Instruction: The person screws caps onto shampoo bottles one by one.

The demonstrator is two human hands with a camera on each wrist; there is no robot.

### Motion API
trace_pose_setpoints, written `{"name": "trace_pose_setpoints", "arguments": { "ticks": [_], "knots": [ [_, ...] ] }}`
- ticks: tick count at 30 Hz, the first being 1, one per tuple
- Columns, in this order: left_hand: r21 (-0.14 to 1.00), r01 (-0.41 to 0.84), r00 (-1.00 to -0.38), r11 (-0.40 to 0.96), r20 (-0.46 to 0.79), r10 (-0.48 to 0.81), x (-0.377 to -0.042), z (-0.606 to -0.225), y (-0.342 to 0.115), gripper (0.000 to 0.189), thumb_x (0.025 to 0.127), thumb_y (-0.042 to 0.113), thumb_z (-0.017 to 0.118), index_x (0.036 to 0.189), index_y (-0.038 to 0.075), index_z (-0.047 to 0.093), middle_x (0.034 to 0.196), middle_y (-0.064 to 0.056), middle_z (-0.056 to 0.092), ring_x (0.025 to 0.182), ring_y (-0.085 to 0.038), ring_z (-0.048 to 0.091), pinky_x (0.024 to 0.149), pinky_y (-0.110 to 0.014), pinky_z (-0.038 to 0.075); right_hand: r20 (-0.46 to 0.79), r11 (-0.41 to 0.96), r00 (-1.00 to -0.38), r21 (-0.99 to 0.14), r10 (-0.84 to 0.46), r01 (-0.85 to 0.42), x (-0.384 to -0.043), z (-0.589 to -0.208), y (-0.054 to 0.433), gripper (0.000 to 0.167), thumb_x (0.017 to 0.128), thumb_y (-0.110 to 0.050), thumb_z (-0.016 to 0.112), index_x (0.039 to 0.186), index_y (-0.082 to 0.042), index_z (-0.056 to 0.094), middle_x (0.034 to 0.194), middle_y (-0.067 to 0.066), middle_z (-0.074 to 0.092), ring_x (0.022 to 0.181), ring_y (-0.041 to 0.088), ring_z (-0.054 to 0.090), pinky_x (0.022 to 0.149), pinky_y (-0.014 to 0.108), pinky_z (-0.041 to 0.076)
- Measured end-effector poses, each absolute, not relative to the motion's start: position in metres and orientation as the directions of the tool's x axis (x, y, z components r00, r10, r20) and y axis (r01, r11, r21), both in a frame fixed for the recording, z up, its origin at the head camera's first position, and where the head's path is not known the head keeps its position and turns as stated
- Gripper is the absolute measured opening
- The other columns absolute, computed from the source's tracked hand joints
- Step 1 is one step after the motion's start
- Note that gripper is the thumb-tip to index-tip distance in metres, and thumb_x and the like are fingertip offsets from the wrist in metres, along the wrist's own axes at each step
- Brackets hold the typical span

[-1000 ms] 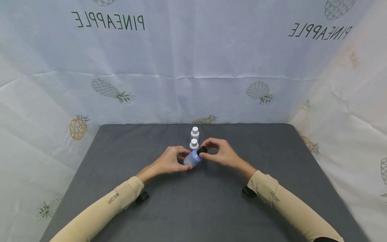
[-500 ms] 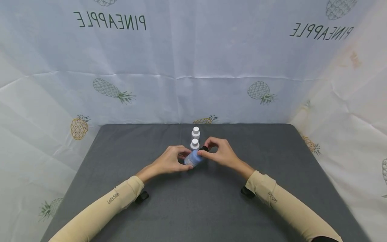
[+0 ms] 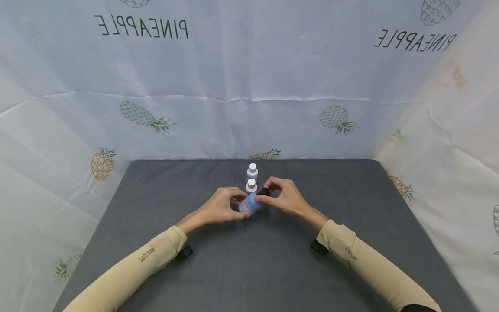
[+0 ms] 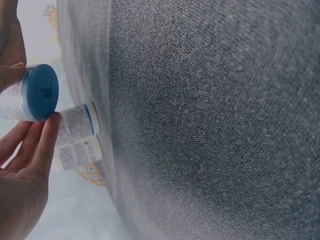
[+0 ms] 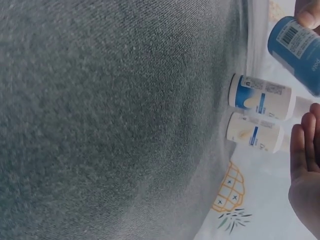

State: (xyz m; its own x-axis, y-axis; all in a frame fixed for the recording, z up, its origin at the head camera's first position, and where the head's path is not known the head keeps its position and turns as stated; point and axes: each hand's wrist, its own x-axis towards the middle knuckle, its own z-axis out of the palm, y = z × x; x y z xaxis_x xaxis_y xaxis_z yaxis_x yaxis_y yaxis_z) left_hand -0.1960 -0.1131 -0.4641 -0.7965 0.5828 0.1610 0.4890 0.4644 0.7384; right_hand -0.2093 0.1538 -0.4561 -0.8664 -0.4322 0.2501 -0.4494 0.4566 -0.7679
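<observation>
A blue bottle (image 3: pixel 248 205) with a black cap (image 3: pixel 266 191) is held tilted above the table, its cap end up and to the right. My left hand (image 3: pixel 219 207) grips the lower body between thumb and fingers. At the other end, my right hand (image 3: pixel 287 197) pinches the black cap with thumb and index finger. The left wrist view faces the base of the blue bottle (image 4: pixel 44 92). Its barcode label shows on the blue bottle (image 5: pixel 295 45) in the right wrist view. Just behind stand two white bottles, a nearer one (image 3: pixel 251 186) and a farther one (image 3: pixel 252 172).
A dark grey cloth covers the table (image 3: pixel 241 264). Behind it hangs a pale curtain (image 3: pixel 218 125) with pineapple prints, continuing along both sides. Black wrist cameras sit under the left sleeve (image 3: pixel 148 255) and the right sleeve (image 3: pixel 362 255).
My right thumb has shifted across the black cap, covering more of it than a second ago. The left hand keeps its grip on the blue bottle, and the white bottles stay put.
</observation>
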Motion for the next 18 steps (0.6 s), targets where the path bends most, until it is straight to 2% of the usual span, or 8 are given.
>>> {"name": "trace_pose_setpoints", "arguments": {
  "ticks": [2, 4, 9, 10, 12, 14, 16, 18],
  "knots": [
    [0.738, 0.488, -0.797, 0.466, 0.159, 0.583, -0.196, -0.465, -0.114, 0.044, 0.085, 0.018, 0.091, 0.123, 0.002, 0.077, 0.118, -0.011, 0.079, 0.104, -0.022, 0.080, 0.093, -0.027, 0.067, 0.228, 0.456, -0.864, -0.773, -0.448, -0.440, -0.210, -0.456, 0.155, 0.042, 0.089, -0.054, 0.087, 0.104, -0.017, 0.074, 0.099, 0.001, 0.076, 0.095, 0.015, 0.072, 0.092, 0.055, 0.063],
    [0.738, 0.487, -0.797, 0.467, 0.157, 0.584, -0.195, -0.465, -0.114, 0.044, 0.086, 0.019, 0.091, 0.124, 0.002, 0.077, 0.119, -0.011, 0.079, 0.104, -0.022, 0.080, 0.094, -0.028, 0.067, 0.211, 0.428, -0.852, -0.791, -0.479, -0.437, -0.210, -0.455, 0.158, 0.043, 0.091, -0.051, 0.086, 0.113, -0.016, 0.075, 0.109, 0.003, 0.077, 0.104, 0.018, 0.073, 0.100, 0.049, 0.063],
    [0.745, 0.485, -0.794, 0.458, 0.155, 0.588, -0.195, -0.466, -0.116, 0.044, 0.086, 0.019, 0.091, 0.124, 0.002, 0.077, 0.118, -0.011, 0.079, 0.105, -0.023, 0.080, 0.094, -0.029, 0.067, 0.214, 0.201, -0.752, -0.886, -0.623, -0.419, -0.214, -0.452, 0.167, 0.045, 0.099, -0.014, 0.081, 0.141, -0.005, 0.067, 0.141, 0.018, 0.070, 0.134, 0.037, 0.065, 0.117, 0.035, 0.055],
    [0.746, 0.485, -0.793, 0.455, 0.156, 0.589, -0.195, -0.466, -0.116, 0.044, 0.086, 0.019, 0.091, 0.124, 0.002, 0.077, 0.118, -0.011, 0.079, 0.105, -0.023, 0.080, 0.094, -0.030, 0.067, 0.220, 0.152, -0.729, -0.901, -0.649, -0.407, -0.215, -0.452, 0.169, 0.048, 0.099, -0.007, 0.079, 0.144, -0.003, 0.064, 0.145, 0.022, 0.067, 0.137, 0.036, 0.064, 0.119, 0.032, 0.054],
    [0.748, 0.486, -0.793, 0.452, 0.158, 0.589, -0.195, -0.465, -0.116, 0.044, 0.086, 0.019, 0.091, 0.124, 0.002, 0.077, 0.118, -0.011, 0.080, 0.106, -0.023, 0.080, 0.094, -0.030, 0.067, 0.226, 0.082, -0.696, -0.922, -0.681, -0.379, -0.217, -0.451, 0.171, 0.051, 0.097, 0.006, 0.075, 0.146, 0.002, 0.061, 0.148, 0.028, 0.063, 0.141, 0.029, 0.063, 0.120, 0.029, 0.052],
    [0.749, 0.486, -0.793, 0.451, 0.160, 0.588, -0.195, -0.464, -0.116, 0.044, 0.086, 0.020, 0.092, 0.123, 0.002, 0.078, 0.118, -0.012, 0.080, 0.106, -0.022, 0.080, 0.094, -0.030, 0.068, 0.220, 0.048, -0.686, -0.936, -0.694, -0.349, -0.218, -0.451, 0.172, 0.053, 0.095, 0.013, 0.073, 0.146, 0.005, 0.061, 0.149, 0.030, 0.061, 0.141, 0.016, 0.064, 0.120, 0.026, 0.052],
    [0.748, 0.487, -0.792, 0.452, 0.161, 0.589, -0.195, -0.464, -0.117, 0.043, 0.085, 0.020, 0.092, 0.123, 0.002, 0.078, 0.118, -0.011, 0.080, 0.106, -0.022, 0.080, 0.094, -0.029, 0.067, 0.220, 0.030, -0.684, -0.942, -0.696, -0.333, -0.219, -0.452, 0.173, 0.051, 0.094, 0.015, 0.072, 0.144, 0.008, 0.061, 0.147, 0.031, 0.062, 0.138, 0.006, 0.064, 0.120, 0.025, 0.052],
    [0.747, 0.486, -0.793, 0.454, 0.158, 0.589, -0.195, -0.464, -0.117, 0.043, 0.085, 0.020, 0.092, 0.123, 0.003, 0.078, 0.118, -0.011, 0.080, 0.106, -0.022, 0.080, 0.094, -0.029, 0.067, 0.217, 0.016, -0.688, -0.949, -0.693, -0.315, -0.219, -0.452, 0.173, 0.049, 0.095, 0.014, 0.072, 0.142, 0.010, 0.061, 0.145, 0.030, 0.064, 0.136, 0.003, 0.065, 0.119, 0.025, 0.053]
  ]
}}
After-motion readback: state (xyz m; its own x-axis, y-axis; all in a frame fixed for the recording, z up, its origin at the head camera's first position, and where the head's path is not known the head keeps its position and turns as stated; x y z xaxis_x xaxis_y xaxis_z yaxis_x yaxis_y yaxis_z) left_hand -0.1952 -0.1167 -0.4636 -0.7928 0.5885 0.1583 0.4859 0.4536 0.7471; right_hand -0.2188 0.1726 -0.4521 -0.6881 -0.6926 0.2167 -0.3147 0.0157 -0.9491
